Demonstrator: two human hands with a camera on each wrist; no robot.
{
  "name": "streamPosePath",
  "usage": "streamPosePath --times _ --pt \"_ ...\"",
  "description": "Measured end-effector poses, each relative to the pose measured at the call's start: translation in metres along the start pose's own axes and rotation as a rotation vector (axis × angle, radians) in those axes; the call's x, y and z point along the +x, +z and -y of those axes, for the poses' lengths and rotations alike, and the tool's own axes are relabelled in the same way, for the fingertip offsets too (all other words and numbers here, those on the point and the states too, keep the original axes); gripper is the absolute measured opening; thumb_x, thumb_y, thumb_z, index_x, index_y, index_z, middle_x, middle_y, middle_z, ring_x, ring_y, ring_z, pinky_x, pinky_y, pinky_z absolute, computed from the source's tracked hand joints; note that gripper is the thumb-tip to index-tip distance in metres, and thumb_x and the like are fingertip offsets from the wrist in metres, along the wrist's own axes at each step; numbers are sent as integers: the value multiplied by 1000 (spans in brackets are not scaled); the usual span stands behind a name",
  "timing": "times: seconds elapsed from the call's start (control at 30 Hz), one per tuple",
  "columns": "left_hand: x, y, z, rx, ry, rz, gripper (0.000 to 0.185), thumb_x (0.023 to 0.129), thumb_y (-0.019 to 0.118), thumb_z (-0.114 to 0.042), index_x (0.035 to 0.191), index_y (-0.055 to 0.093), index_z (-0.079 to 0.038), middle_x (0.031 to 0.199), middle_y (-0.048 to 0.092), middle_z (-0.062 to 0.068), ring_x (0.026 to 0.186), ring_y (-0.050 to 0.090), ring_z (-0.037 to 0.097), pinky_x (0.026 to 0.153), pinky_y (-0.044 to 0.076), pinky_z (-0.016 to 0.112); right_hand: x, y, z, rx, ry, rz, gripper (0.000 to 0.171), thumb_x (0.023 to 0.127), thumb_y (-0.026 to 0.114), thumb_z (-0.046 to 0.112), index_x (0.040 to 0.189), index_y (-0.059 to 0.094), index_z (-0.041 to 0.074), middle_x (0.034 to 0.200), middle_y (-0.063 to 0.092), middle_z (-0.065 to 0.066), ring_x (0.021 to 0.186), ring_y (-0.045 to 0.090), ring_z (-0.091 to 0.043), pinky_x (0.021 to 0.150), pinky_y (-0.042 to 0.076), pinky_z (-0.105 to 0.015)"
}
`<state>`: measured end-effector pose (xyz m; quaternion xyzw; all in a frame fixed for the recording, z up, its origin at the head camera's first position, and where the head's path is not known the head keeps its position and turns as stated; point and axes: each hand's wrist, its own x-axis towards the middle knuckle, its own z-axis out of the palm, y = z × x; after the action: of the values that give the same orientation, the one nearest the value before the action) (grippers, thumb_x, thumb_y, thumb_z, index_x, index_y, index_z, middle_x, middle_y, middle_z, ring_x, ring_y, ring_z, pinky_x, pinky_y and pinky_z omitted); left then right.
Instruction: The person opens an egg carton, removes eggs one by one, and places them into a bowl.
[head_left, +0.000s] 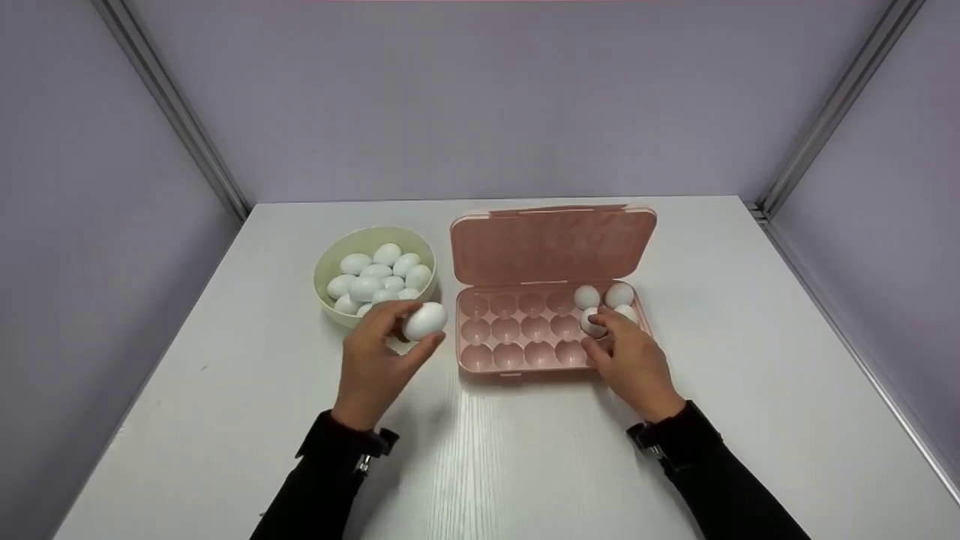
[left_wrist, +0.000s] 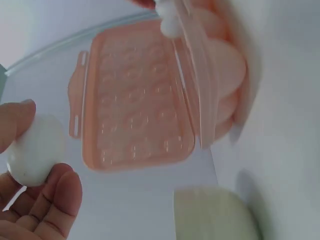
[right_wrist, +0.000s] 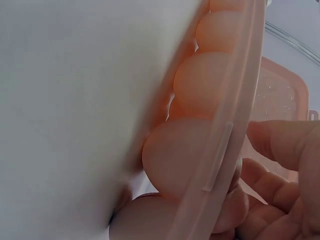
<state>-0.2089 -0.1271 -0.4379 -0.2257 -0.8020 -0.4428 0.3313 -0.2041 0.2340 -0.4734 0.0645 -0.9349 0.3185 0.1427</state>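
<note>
My left hand [head_left: 379, 364] pinches a white egg [head_left: 426, 321] between thumb and fingers, raised beside the front right rim of a pale green bowl [head_left: 324, 289]. More white eggs [head_left: 366, 289] are heaped in that bowl. A pink egg carton [head_left: 491, 369] lies to the right, its lid [head_left: 555, 244] standing up at the back. My right hand [head_left: 634, 364] is over the carton's right end, fingers curled at a white egg [head_left: 588, 324] in the middle row. Other eggs [head_left: 586, 297] sit in the right-hand columns, one partly hidden by this hand. In the right wrist view the carton's rim [right_wrist: 227, 145] hides the egg.
Bare cups [head_left: 506, 330] fill the left and middle columns of the carton. All of it stands on a white table [head_left: 240, 390], with pale panels [head_left: 480, 105] at the back and sides. Metal rails [head_left: 180, 112] run along the corners.
</note>
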Motion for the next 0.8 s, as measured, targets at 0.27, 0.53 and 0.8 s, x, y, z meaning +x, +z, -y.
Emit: streamPosePath --times 0.27,0.53,0.8 --pt "40 -23 37 101 -231 17 45 83 94 -15 120 73 -1 105 74 14 79 70 21 70 51 13 -1 0 1 -52 -35 -16 43 96 79 18 133 68 1 152 61 -21 92 74 -28 82 58 -50" --pt "52 -14 70 167 -351 89 47 86 90 -17 124 71 3 108 73 20 86 71 29 74 49 20 -4 3 3 -24 -40 -2 42 95 81 19 131 69 1 155 58 -23 90 73 -27 81 58 -48" --pt "55 -13 84 197 -389 107 48 88 87 -17 126 69 6 118 72 24 100 69 35 87 54 42 -4 4 5 -16 -29 3 41 96 81 23 131 70 3 156 57 -21 105 73 -34 87 57 -53"
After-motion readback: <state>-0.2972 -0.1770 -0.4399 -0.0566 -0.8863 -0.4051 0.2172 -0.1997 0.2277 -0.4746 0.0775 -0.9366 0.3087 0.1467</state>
